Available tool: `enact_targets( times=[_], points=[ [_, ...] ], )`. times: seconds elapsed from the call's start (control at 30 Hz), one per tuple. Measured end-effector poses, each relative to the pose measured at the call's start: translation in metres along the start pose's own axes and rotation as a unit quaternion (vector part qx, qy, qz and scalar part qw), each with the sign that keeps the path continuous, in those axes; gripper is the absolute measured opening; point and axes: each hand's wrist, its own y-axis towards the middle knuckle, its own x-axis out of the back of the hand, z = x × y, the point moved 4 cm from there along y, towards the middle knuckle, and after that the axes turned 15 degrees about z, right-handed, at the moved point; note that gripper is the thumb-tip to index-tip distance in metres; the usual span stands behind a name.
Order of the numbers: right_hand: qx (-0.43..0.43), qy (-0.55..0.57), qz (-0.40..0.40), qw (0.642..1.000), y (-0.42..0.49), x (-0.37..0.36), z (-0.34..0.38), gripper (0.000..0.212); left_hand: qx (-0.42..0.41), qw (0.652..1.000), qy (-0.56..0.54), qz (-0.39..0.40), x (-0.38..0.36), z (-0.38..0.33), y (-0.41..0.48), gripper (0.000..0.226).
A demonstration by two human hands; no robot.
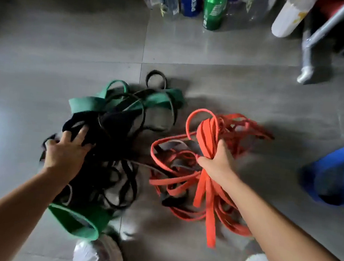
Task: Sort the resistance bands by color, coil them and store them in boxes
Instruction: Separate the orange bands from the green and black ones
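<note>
A tangled heap of black bands (108, 166) and wide green bands (85, 105) lies on the grey tiled floor at centre left. My left hand (66, 151) grips black bands on top of that heap. To the right spreads a loose pile of orange bands (174, 183). My right hand (216, 162) holds a bunch of orange bands (208, 136) raised above that pile, with their ends hanging down past my wrist. Another green band (78, 222) lies near my left knee.
Bottles and a green can (213, 10) stand in a row at the far edge. A metal frame leg (307, 59) and a white cylinder (289, 17) are at the upper right. A blue object (337, 173) sits at the right. My knees (98, 255) show at the bottom.
</note>
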Motion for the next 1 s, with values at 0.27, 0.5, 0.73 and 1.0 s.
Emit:
enact_targets(
  times=[0.27, 0.5, 0.73, 1.0],
  points=[
    [0.046, 0.001, -0.045, 0.998, -0.001, 0.013, 0.009, 0.043, -0.03, 0.99, -0.102, -0.089, 0.014, 0.0, -0.006, 0.05],
    [0.113, 0.025, -0.196, 0.974, -0.003, 0.098, 0.031, 0.031, -0.188, 0.933, -0.181, -0.249, 0.061, -0.083, -0.04, 0.056],
    [0.235, 0.001, -0.303, 0.924, -0.025, 0.173, 0.104, 0.024, -0.126, 0.981, -0.132, -0.061, 0.051, -0.091, -0.013, 0.072],
    [0.026, -0.22, -0.175, 0.959, 0.026, 0.129, 0.025, 0.085, -0.112, 0.992, -0.047, -0.038, 0.04, -0.068, -0.025, 0.03]
  ],
)
